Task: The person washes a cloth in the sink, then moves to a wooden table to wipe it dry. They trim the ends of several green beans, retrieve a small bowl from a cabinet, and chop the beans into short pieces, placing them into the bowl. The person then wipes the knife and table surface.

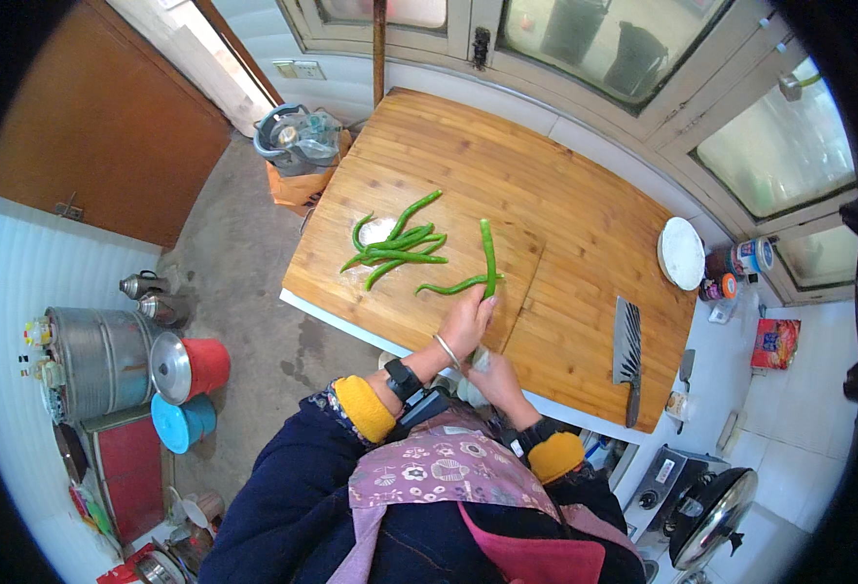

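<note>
My left hand (468,321) grips a long green chili pepper (489,252) by its lower end, above the near edge of a wooden board (582,241). Just below and to the right is my right hand (495,379), blurred, beside something pale green and blurred; whether it holds this I cannot tell. A thinner green pepper (452,286) lies on the board behind the held one. Farther left rests a loose pile of several green peppers (400,252), beside a round whitish patch (377,231). A kitchen knife (627,343) with a dark handle lies at the board's right side.
A white round dish (681,253) and several jars (754,255) stand at the right. A stove (666,482) with a lidded pan (717,518) is at lower right. A grey bin (272,146) stands beyond the board's left edge; red (209,369) and blue (184,423) buckets stand at left.
</note>
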`<state>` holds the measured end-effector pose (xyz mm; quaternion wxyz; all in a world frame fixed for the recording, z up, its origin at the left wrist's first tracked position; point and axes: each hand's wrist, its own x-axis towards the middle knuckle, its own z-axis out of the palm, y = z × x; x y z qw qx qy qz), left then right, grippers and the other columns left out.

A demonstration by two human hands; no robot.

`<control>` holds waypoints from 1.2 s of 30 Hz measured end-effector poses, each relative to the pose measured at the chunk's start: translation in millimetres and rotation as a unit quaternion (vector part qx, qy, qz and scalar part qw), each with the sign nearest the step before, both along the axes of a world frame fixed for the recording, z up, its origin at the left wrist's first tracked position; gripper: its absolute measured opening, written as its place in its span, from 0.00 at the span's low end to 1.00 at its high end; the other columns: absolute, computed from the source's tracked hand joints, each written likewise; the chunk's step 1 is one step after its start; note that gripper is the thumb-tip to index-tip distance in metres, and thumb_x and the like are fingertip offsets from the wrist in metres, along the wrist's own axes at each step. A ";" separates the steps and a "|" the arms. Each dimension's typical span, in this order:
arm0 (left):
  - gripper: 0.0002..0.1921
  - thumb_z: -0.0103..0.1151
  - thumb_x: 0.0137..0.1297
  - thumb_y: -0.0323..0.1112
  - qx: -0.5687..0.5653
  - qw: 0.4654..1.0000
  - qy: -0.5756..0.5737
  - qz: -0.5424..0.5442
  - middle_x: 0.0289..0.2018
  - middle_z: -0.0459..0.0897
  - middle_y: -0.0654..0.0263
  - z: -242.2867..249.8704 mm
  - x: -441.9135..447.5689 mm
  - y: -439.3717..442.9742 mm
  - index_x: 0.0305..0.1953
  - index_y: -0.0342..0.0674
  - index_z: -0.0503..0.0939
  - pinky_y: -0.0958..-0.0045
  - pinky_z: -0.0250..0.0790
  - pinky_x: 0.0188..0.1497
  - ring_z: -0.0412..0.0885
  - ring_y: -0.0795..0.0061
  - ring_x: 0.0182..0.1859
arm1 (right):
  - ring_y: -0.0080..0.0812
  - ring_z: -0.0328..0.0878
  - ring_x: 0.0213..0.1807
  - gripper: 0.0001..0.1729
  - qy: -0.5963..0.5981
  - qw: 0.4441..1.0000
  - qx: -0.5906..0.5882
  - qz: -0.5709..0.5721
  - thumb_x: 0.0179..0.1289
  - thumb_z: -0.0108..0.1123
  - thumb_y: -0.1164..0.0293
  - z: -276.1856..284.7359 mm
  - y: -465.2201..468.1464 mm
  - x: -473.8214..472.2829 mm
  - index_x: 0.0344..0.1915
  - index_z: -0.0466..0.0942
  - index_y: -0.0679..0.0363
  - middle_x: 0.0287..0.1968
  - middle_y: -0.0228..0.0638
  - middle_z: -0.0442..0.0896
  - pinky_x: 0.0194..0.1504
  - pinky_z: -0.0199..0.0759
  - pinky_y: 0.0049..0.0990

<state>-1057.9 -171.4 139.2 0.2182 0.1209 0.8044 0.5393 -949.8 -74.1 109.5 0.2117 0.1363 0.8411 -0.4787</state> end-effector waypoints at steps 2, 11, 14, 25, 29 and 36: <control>0.11 0.51 0.65 0.37 -0.096 0.976 0.193 -0.019 0.28 0.78 0.51 -10.6 -14.8 -3.2 0.40 0.35 0.72 0.58 0.69 0.33 0.78 0.51 0.33 | 0.34 0.81 0.31 0.16 -0.027 0.995 -0.065 -0.066 0.56 0.63 0.61 -1.7 13.6 13.1 0.34 0.79 0.64 0.28 0.40 0.83 0.35 0.72 0.33; 0.09 0.54 0.54 0.31 -0.196 0.914 0.342 -0.093 0.33 0.75 0.59 -46.8 -25.1 -43.7 0.39 0.43 0.74 0.58 0.70 0.38 0.77 0.55 0.38 | 0.27 0.77 0.40 0.18 0.067 0.952 -0.192 -0.229 0.60 0.60 0.67 -45.0 47.4 4.6 0.46 0.72 0.67 0.39 0.37 0.81 0.42 0.71 0.28; 0.11 0.50 0.56 0.30 -0.286 0.878 0.380 -0.052 0.37 0.75 0.61 -41.6 -48.1 -79.2 0.41 0.41 0.75 0.61 0.69 0.41 0.75 0.60 0.42 | 0.32 0.77 0.41 0.19 0.066 0.950 -0.208 -0.224 0.60 0.60 0.68 -49.3 48.3 -3.5 0.49 0.71 0.66 0.41 0.39 0.79 0.44 0.70 0.30; 0.04 0.51 0.58 0.33 -0.400 0.819 0.410 -0.029 0.35 0.77 0.63 -33.3 -92.3 -135.6 0.34 0.43 0.75 0.64 0.67 0.40 0.76 0.62 0.39 | 0.36 0.76 0.30 0.16 0.178 0.971 0.062 -0.147 0.63 0.58 0.64 -35.0 40.5 0.1 0.41 0.77 0.66 0.32 0.39 0.79 0.35 0.70 0.31; 0.07 0.52 0.60 0.29 -0.259 0.918 0.297 0.032 0.35 0.78 0.57 -17.4 -60.5 -114.9 0.40 0.41 0.77 0.60 0.70 0.39 0.78 0.55 0.37 | 0.22 0.71 0.22 0.13 0.015 0.946 -0.203 -0.250 0.64 0.58 0.62 -0.4 28.3 0.4 0.38 0.77 0.61 0.25 0.27 0.77 0.23 0.65 0.23; 0.12 0.49 0.61 0.24 0.070 0.982 0.084 -0.155 0.39 0.80 0.48 -2.6 24.0 -48.8 0.46 0.36 0.77 0.62 0.71 0.43 0.79 0.50 0.41 | 0.24 0.77 0.39 0.15 0.087 0.815 -0.449 -0.356 0.67 0.55 0.65 11.5 -27.8 -13.4 0.51 0.70 0.58 0.42 0.30 0.79 0.38 0.72 0.25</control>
